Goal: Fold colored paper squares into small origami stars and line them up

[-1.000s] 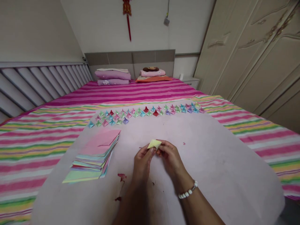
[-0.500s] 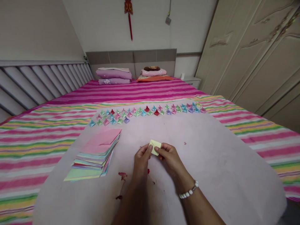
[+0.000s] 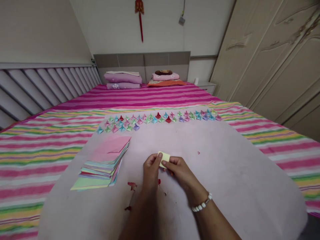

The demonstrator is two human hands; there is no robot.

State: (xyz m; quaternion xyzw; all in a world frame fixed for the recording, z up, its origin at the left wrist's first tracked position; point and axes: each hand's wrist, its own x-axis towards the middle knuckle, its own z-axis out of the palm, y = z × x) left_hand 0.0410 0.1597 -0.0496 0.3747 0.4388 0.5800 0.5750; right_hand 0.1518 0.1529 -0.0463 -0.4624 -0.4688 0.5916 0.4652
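Observation:
A small folded square of pale yellow paper [image 3: 164, 158] is held up over the middle of the light board. My left hand [image 3: 152, 167] pinches its left edge, thumb on the front face. From the right, my right hand [image 3: 178, 168] grips the lower right part between thumb and fingers. The fingers behind the paper are mostly hidden. To the left of my hands lies a stack of coloured paper sheets [image 3: 106, 156], pink on top. Rows of small folded paper pieces [image 3: 136, 127] in several colours stand along the board's far edge.
The pale board [image 3: 225, 173] rests on a bed with a striped cover [image 3: 277, 146]. Red scraps [image 3: 132, 185] lie near my left forearm. Folded bedding [image 3: 123, 79] sits by the headboard. A railing [image 3: 45, 83] runs along the left, a wardrobe [image 3: 270, 60] on the right.
The yellow paper now shows a plain face; half a second ago a diagonal crease or flap showed. My hands have turned it and shifted it slightly lower, both still holding it.

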